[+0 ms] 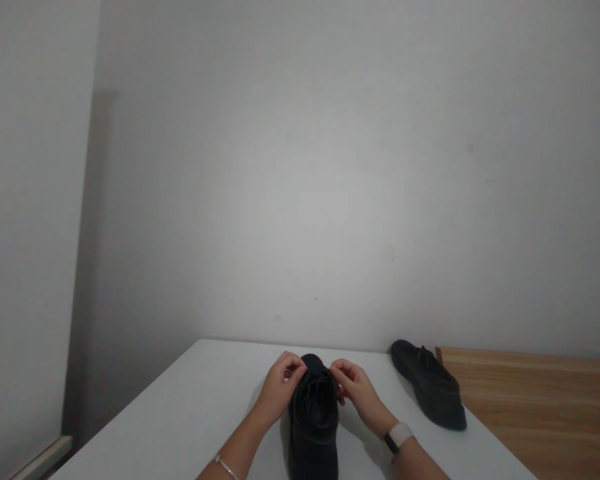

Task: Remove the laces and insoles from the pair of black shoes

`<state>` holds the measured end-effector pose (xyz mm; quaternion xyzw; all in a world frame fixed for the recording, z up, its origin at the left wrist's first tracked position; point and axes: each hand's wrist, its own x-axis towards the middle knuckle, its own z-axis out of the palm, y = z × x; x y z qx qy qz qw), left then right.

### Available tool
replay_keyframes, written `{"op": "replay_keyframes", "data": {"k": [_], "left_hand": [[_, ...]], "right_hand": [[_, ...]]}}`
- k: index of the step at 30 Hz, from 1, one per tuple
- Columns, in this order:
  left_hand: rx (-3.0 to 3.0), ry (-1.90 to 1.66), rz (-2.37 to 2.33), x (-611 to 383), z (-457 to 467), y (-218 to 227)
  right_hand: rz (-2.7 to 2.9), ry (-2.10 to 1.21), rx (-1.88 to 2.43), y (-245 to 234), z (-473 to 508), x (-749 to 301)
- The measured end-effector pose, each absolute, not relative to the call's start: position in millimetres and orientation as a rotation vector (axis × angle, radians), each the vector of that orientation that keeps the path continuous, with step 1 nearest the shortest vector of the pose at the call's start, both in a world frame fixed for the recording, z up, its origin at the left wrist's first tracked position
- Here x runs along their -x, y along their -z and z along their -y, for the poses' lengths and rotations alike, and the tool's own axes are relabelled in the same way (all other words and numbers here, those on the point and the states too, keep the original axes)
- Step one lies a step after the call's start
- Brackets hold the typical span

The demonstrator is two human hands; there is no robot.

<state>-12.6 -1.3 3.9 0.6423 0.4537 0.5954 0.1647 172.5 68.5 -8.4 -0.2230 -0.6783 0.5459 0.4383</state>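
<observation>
A black lace-up shoe (314, 427) stands on the white table (190, 407) right in front of me, toe pointing away. My left hand (280, 385) is at its left side with fingers pinched near the toe end of the lacing. My right hand (353, 387) mirrors it on the right side, fingers also pinched together. Both seem to grip the shoe's dark laces, which are hard to make out against the shoe. A thin bracelet sits on my left wrist and a watch with a pale band (399, 437) on my right.
A second black shoe (429, 383) lies at the table's right edge, angled toward me. A wooden surface (535, 407) adjoins the table on the right. A plain grey wall rises just behind the table.
</observation>
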Motion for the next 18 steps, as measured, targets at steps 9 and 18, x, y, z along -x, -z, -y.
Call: {"op": "replay_keyframes", "data": {"k": [9, 18], "left_hand": [[-1.743, -1.63, -1.18, 14.4, 1.7, -4.8], [-1.663, -1.623, -1.144, 22.1, -4.3, 1.1]], "right_hand": [[1.642, -1.482, 0.465, 7.8, -66.1, -176.0], [1.62, -1.515, 0.493, 4.1, -66.7, -181.2]]}}
